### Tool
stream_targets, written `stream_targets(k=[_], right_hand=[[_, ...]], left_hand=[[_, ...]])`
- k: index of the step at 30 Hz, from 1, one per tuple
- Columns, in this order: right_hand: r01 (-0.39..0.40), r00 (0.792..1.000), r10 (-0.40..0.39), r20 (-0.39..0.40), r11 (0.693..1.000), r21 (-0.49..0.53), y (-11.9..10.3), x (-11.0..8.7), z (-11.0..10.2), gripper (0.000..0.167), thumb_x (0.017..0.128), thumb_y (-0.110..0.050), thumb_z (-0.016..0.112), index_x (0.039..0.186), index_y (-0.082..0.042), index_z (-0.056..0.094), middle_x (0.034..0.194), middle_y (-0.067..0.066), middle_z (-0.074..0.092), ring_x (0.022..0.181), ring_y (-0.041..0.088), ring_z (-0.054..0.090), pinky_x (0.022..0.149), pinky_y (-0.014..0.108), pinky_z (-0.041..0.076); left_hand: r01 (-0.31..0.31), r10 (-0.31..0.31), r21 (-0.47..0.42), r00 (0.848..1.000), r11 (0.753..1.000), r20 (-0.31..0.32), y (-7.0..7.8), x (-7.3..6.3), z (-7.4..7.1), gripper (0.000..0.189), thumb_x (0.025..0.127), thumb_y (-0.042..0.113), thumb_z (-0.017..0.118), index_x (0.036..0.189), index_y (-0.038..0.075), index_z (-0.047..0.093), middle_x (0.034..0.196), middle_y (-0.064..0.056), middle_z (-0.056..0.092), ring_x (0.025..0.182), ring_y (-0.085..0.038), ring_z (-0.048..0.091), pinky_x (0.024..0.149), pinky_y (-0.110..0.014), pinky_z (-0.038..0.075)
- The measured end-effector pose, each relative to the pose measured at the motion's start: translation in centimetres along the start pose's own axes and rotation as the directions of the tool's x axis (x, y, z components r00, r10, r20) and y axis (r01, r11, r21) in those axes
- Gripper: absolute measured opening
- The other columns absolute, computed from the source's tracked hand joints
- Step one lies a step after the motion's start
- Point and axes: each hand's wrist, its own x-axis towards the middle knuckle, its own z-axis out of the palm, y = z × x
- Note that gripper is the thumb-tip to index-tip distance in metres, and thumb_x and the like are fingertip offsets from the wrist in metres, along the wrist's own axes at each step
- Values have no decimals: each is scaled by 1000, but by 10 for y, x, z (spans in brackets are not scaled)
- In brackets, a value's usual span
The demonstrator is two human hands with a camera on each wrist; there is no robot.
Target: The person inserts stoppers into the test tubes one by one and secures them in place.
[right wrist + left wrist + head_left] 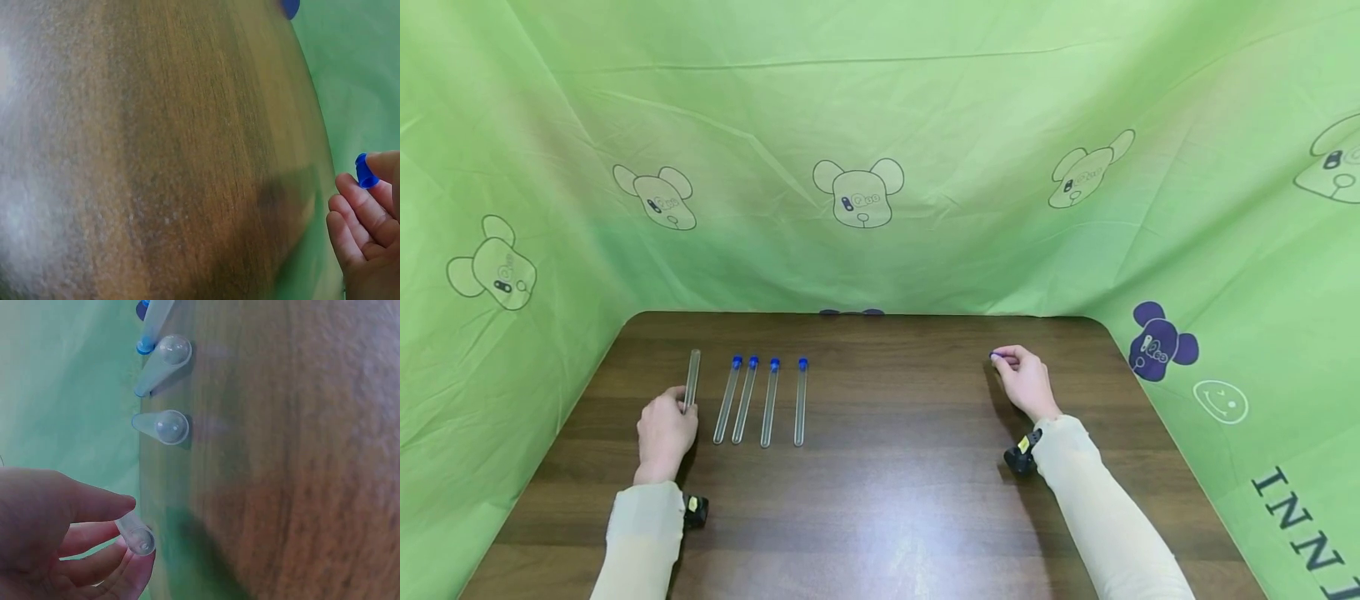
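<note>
At the table's left side my left hand point(667, 427) pinches an uncapped clear test tube point(693, 375) between thumb and fingers; in the left wrist view the tube's rounded bottom point(142, 542) points toward the camera. Far to the right, my right hand point(1025, 382) holds a small blue cap point(366, 172) by thumb and fingertips, its hollow end visible in the right wrist view. Just right of the left hand lie several test tubes with blue caps, among them one tube point(726, 404) nearest that hand and another point(801, 408) at the row's right end.
The brown wooden table point(880, 500) has rounded far corners. Green cloth point(865, 267) printed with bear heads hangs behind it and on both sides. A small black camera sits on the left wrist point(696, 511) and another on the right wrist point(1021, 457).
</note>
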Motion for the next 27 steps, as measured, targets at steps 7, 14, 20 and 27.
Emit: stream_targets(k=[7, 14, 20, 27], right_hand=[[9, 1000, -9, -22, 1000, 4, -3, 0, 1, 24, 102, -15, 62, 114, 5, 69, 104, 22, 72, 96, 36, 70, 84, 42, 51], [-26, 1000, 27, -16, 999, 35, -3, -1, 3, 24, 101, -16, 64, 116, 3, 67, 105, 21, 70, 97, 35, 68, 87, 43, 50], [-39, 999, 40, -16, 998, 55, -5, -2, 5, 25, 102, -17, 64, 116, 3, 66, 107, 23, 70, 100, 36, 68, 90, 45, 50], [-46, 999, 47, -21, 997, 66, -10, -3, 6, 25, 101, -18, 65, 116, 3, 67, 107, 22, 71, 100, 34, 69, 88, 36, 50]], left_hand=[[-19, 19, -28, 1000, 999, -11, 8, 1, 3, 38, 96, 6, 62, 130, -10, 59, 97, -22, 72, 86, -45, 67, 73, -58, 49], [-41, 40, -58, 999, 997, -28, 19, -1, 7, 39, 96, 7, 65, 131, -8, 59, 98, -22, 72, 90, -47, 67, 76, -59, 47], [-80, 76, -114, 996, 990, -40, 31, -2, 12, 41, 94, 8, 70, 131, -7, 60, 97, -21, 73, 85, -43, 68, 77, -58, 48], [-128, 120, -150, 991, 980, -63, 41, -3, 20, 39, 91, 7, 74, 128, -2, 65, 93, -17, 74, 75, -32, 70, 73, -53, 49]])
